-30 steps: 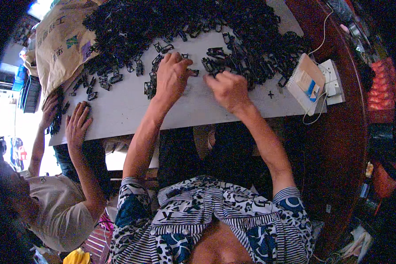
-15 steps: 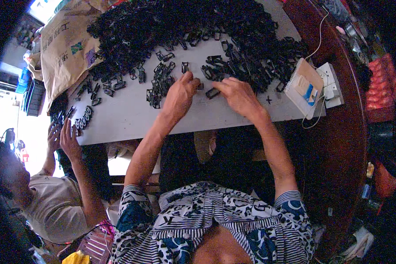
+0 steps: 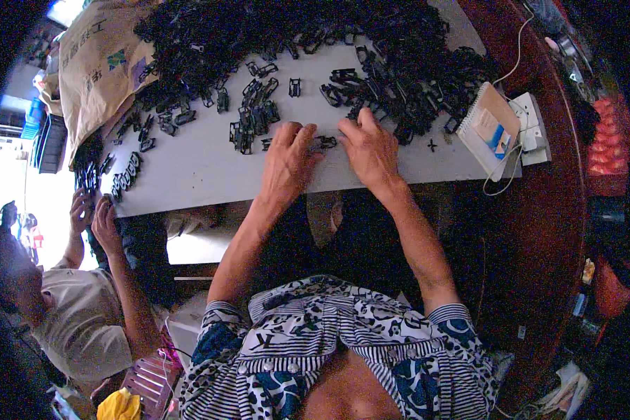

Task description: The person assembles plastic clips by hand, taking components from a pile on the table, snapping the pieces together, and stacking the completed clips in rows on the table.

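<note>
My left hand (image 3: 289, 157) and my right hand (image 3: 372, 150) are close together over the near part of the white table (image 3: 210, 178), fingers bent. Between them, low at the tabletop, lies a small black plastic frame piece (image 3: 325, 142); the fingers of both hands close on its ends, though the fingertips partly hide it. Another dark piece (image 3: 267, 143) shows just left of my left hand. Beyond the hands one black frame piece (image 3: 295, 87) stands apart on the table. To its left is a cluster of similar pieces (image 3: 252, 115).
A large heap of black pieces (image 3: 287, 28) covers the far table. At right lie a spiral notebook (image 3: 479, 129), a white power strip (image 3: 532, 129) and a cable. A brown paper sack (image 3: 101, 77) stands at far left. A co-worker's hands (image 3: 94, 213) handle pieces at the table's left end.
Both hands have drawn nearer to the table's front edge, away from the lone piece, which now shows fully. The small piece between them is more visible. The co-worker's hands have shifted slightly.
</note>
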Demonstrator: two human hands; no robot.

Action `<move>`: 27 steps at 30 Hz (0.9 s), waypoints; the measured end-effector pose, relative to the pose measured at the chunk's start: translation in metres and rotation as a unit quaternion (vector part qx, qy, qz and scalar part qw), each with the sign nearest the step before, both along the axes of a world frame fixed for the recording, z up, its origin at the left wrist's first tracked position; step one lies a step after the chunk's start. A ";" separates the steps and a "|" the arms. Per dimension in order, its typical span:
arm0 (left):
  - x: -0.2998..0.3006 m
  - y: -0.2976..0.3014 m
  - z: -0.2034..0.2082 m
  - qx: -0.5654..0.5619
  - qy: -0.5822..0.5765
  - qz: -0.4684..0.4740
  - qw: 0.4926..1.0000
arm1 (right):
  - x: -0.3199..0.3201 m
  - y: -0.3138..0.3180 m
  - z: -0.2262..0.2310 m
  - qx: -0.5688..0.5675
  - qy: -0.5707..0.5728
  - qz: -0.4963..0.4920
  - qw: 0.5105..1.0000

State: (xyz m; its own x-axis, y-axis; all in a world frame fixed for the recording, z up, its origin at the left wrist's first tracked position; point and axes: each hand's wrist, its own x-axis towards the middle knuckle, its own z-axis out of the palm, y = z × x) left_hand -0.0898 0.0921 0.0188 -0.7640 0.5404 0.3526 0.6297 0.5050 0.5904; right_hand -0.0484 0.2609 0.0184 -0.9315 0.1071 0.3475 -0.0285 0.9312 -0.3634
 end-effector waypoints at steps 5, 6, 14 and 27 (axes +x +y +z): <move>-0.006 -0.004 -0.002 -0.014 0.066 -0.010 0.998 | 0.006 0.011 -0.005 0.004 0.031 0.059 0.998; -0.006 -0.002 -0.002 -0.013 0.065 -0.009 0.998 | 0.007 0.012 -0.006 -0.027 0.045 0.063 0.997; -0.009 0.009 0.002 -0.016 0.045 0.002 0.999 | 0.012 0.020 -0.002 -0.085 0.011 0.035 0.996; -0.009 0.008 0.002 0.020 0.026 -0.005 0.999 | 0.020 0.010 0.017 -0.136 0.020 0.121 0.983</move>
State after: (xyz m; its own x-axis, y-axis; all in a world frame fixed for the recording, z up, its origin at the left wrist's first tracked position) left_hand -0.0985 0.1002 0.0212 -0.7386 0.5330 0.4127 0.6650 0.4756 0.5759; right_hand -0.0285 0.2712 0.0354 -0.9278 -0.0210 0.3725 -0.2553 0.7639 -0.5927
